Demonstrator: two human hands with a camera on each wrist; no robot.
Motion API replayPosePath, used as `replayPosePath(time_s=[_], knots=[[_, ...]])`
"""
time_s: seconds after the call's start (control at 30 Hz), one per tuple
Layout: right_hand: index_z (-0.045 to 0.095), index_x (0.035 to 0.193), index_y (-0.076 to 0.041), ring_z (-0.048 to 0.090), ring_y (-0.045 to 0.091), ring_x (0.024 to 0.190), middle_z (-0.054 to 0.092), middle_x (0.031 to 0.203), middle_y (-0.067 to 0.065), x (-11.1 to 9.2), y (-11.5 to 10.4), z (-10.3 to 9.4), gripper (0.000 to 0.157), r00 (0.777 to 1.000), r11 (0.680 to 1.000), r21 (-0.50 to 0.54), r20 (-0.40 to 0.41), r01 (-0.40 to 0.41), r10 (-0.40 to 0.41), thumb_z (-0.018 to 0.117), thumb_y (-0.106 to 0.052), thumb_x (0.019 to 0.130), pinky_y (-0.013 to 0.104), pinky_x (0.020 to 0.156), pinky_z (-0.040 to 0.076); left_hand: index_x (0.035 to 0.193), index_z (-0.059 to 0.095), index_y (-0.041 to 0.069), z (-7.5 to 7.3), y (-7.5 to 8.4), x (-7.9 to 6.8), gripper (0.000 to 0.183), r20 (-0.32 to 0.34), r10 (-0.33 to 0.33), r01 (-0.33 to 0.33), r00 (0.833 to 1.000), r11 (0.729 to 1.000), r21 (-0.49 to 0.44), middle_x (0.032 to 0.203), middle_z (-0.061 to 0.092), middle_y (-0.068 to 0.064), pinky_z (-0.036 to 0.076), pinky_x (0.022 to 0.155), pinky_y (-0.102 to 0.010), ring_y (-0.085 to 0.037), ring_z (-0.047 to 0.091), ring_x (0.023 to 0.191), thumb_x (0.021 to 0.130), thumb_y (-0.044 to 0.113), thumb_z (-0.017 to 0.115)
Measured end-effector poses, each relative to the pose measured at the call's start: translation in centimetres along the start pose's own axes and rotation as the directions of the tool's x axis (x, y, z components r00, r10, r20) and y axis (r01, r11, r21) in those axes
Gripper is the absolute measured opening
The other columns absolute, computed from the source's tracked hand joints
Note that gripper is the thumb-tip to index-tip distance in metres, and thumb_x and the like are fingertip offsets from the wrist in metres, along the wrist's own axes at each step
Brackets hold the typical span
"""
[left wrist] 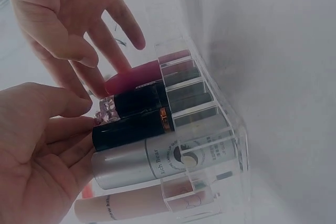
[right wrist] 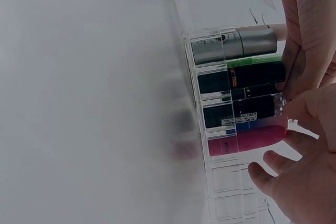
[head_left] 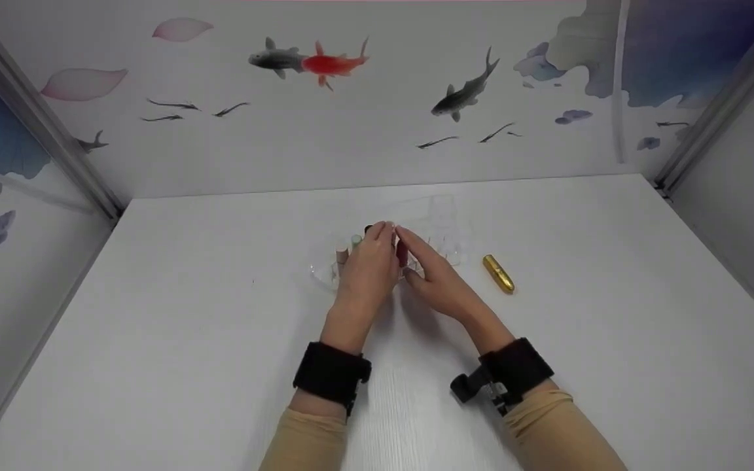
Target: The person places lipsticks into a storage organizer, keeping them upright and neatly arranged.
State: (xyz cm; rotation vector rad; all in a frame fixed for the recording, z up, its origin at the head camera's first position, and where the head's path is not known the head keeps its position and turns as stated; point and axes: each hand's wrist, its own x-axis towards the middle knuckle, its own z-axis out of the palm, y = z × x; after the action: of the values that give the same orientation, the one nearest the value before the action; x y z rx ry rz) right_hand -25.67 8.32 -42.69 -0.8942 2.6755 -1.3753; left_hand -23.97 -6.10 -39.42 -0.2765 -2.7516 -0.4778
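A clear lipstick organizer stands mid-table with several tubes upright in its slots: a pink one, a black one with a clear cap, a black one with a gold band, a silver one and a pale peach one. My left hand is at the tops of the tubes, its thumb by the clear cap and other fingers partly hidden behind the tubes; its grip is unclear. Beside the pink tube, my right hand has its fingers loosely bent and spread, with fingertips close to the tube's top.
A shiny gold tube lies on the white table, to the right of the organizer. More clear slots continue beyond the pink tube. A patterned wall panel stands along the far edge, with side panels left and right.
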Motion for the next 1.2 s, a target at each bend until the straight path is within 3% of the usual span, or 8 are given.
replayPosePath(time_s=[0.17, 0.3, 0.43, 0.57, 0.73, 0.8, 1.0, 1.2], knots=[[0.026, 0.158, -0.007, 0.024, 0.031, 0.154, 0.028, 0.165, 0.014, -0.5, 0.0, -0.7, 0.066, 0.999, 0.999, -0.041, 0.018, -0.032, 0.032, 0.05, 0.002, 0.098, 0.05, 0.125, 0.022, 0.141, 0.052, 0.002, 0.1, 0.2, 0.0, 0.044, 0.049, -0.033, 0.036, 0.998, 0.998, -0.052, 0.145, 0.055, -0.013, 0.054, 0.1, -0.049, -0.025, 0.064, 0.124, 0.099, 0.01, 0.058], [0.031, 0.156, -0.007, 0.033, 0.034, 0.15, 0.035, 0.161, 0.015, -1.3, 0.3, -1.9, 0.062, 0.999, 0.998, -0.046, -0.017, -0.031, 0.03, 0.052, 0.0, 0.099, 0.053, 0.119, 0.035, 0.142, 0.053, 0.006, 0.0, 0.5, 0.0, 0.042, 0.07, -0.059, 0.063, 0.996, 0.996, -0.055, 0.147, 0.054, -0.009, 0.048, 0.101, -0.064, -0.025, 0.063, 0.126, 0.1, 0.014, 0.056], [0.036, 0.153, -0.005, 0.046, 0.036, 0.141, 0.046, 0.154, 0.017, -2.2, 0.9, -3.6, 0.058, 0.998, 0.998, -0.05, -0.059, -0.04, 0.037, 0.055, -0.003, 0.099, 0.054, 0.109, 0.046, 0.141, 0.054, 0.009, -0.1, 0.9, 0.0, 0.042, 0.081, -0.074, 0.077, 0.994, 0.996, -0.033, 0.149, 0.054, -0.007, 0.044, 0.101, -0.071, -0.025, 0.063, 0.126, 0.1, 0.016, 0.058], [0.035, 0.153, -0.005, 0.052, 0.037, 0.135, 0.051, 0.148, 0.021, -3.1, 1.4, -5.5, 0.058, 0.995, 0.993, -0.078, -0.062, -0.089, 0.084, 0.057, -0.006, 0.1, 0.054, 0.105, 0.049, 0.139, 0.056, 0.008, -0.1, 1.1, -0.1, 0.041, 0.053, -0.044, 0.047, 0.998, 0.998, -0.049, 0.149, 0.054, -0.008, 0.048, 0.106, -0.057, -0.025, 0.061, 0.129, 0.099, 0.016, 0.06], [0.034, 0.154, -0.005, 0.054, 0.04, 0.131, 0.051, 0.146, 0.024, -4.4, 2.1, -8.2, 0.058, 0.977, 0.967, -0.142, -0.057, -0.211, 0.205, 0.057, -0.011, 0.101, 0.055, 0.105, 0.048, 0.132, 0.061, 0.006, 0.2, 1.5, -0.4, 0.033, -0.025, 0.086, -0.088, 0.996, 0.993, -0.08, 0.143, 0.058, -0.01, 0.052, 0.104, -0.032, -0.024, 0.06, 0.129, 0.099, 0.011, 0.059], [0.035, 0.153, -0.005, 0.054, 0.04, 0.129, 0.051, 0.145, 0.025, -5.0, 2.5, -9.2, 0.058, 0.965, 0.95, -0.169, -0.067, -0.261, 0.253, 0.058, -0.013, 0.1, 0.055, 0.103, 0.049, 0.129, 0.063, 0.008, 0.4, 2.0, -0.6, 0.03, -0.022, 0.141, -0.142, 0.99, 0.986, -0.09, 0.141, 0.06, -0.009, 0.053, 0.103, -0.029, -0.022, 0.061, 0.128, 0.1, 0.01, 0.057], [0.036, 0.151, -0.002, 0.054, 0.042, 0.126, 0.051, 0.141, 0.027, -6.4, 4.2, -11.5, 0.062, 0.917, 0.885, -0.245, -0.062, -0.396, 0.393, 0.063, -0.017, 0.097, 0.056, 0.1, 0.05, 0.129, 0.064, 0.012, 1.2, 3.7, -1.1, 0.029, 0.11, 0.253, -0.239, 0.961, 0.962, -0.131, 0.139, 0.062, -0.005, 0.051, 0.104, -0.027, -0.017, 0.061, 0.127, 0.1, 0.013, 0.058], [0.043, 0.145, -0.001, 0.058, 0.042, 0.121, 0.056, 0.135, 0.028, -7.0, 5.2, -12.4, 0.061, 0.857, 0.822, -0.306, 0.038, -0.48, 0.514, 0.068, -0.025, 0.094, 0.051, 0.095, 0.053, 0.14, 0.053, 0.013, 2.0, 5.6, -1.4, 0.041, 0.267, 0.266, -0.219, 0.926, 0.957, -0.192, 0.145, 0.057, -0.005, 0.046, 0.112, -0.031, -0.019, 0.055, 0.134, 0.1, 0.02, 0.061]])
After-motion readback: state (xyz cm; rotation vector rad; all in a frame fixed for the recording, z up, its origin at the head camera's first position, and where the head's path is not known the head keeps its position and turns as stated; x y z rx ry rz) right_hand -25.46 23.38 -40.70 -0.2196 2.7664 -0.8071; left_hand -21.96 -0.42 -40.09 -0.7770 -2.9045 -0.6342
